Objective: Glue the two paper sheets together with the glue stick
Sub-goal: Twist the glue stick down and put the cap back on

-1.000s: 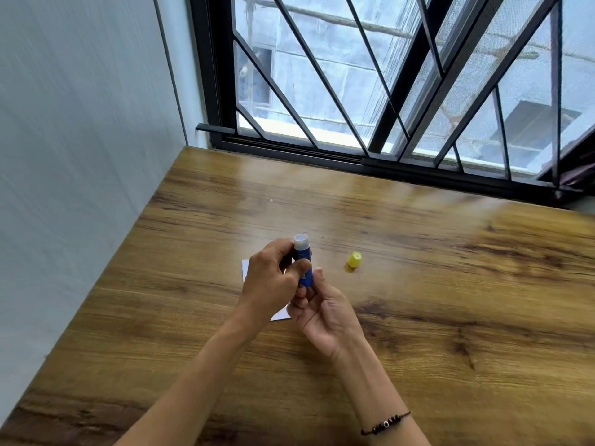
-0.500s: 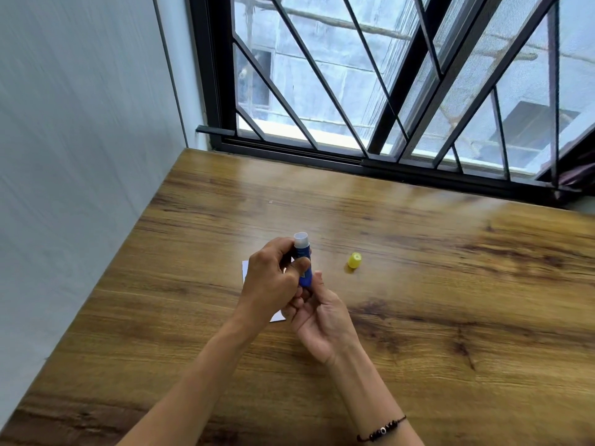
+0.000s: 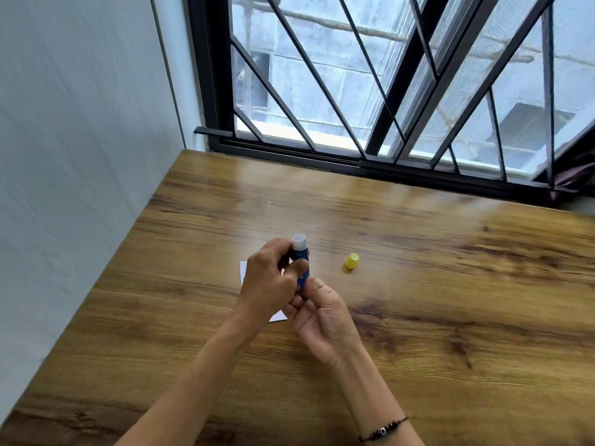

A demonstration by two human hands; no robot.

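- The glue stick (image 3: 301,259) is upright in the air over the table (image 3: 418,317), near its middle, blue barrel below and pale open top above. Its cap (image 3: 352,261) is off and lies on the wood just to the right, apart from both hands.
- The step in hand looks like getting the stick ready: cap removed, glue probably being wound up from the base. No glue has visibly reached paper yet, so the task seems early.
- The left hand (image 3: 269,286) is clamped on the barrel, thumb across the front and fingers wrapped behind, holding it steady.
- The right hand (image 3: 322,320) sits just below, palm up, fingers curled in and closed toward the bottom of the stick. It touches the base end, though the left hand hides just where; that fits a twisting pinch on the knob.
- The paper (image 3: 246,270) lies flat on the table under the hands. Only a white corner at the left and a sliver near the left wrist show. I cannot tell whether that is one sheet or both, or how they are stacked.
- The next move calls for tipping the stick down so its top meets the paper, and one hand freed to pin the sheet while the glue is rubbed on.
- A light sheet may slide or lift with the stick, so holding it flat matters.
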